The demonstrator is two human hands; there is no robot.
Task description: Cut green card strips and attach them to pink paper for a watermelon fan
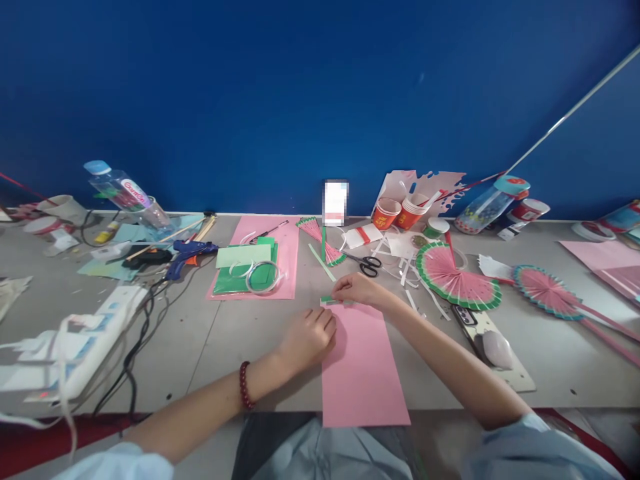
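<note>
A long pink paper sheet (363, 367) lies on the grey table in front of me, hanging a little over the near edge. My left hand (306, 339) rests with curled fingers on the sheet's left edge, pressing it down. My right hand (361, 291) is at the sheet's far end, pinching a narrow green strip (329, 301) that lies along that top edge. A red bead bracelet is on my left wrist.
Behind lie a pink sheet with green paper and a tape ring (262, 276), a blue glue gun (190, 253), scissors (367, 264), watermelon paper fans (457, 275), paper cups (403, 212), bottles. A power strip with cables (107, 320) sits left. A phone (475, 323) lies right.
</note>
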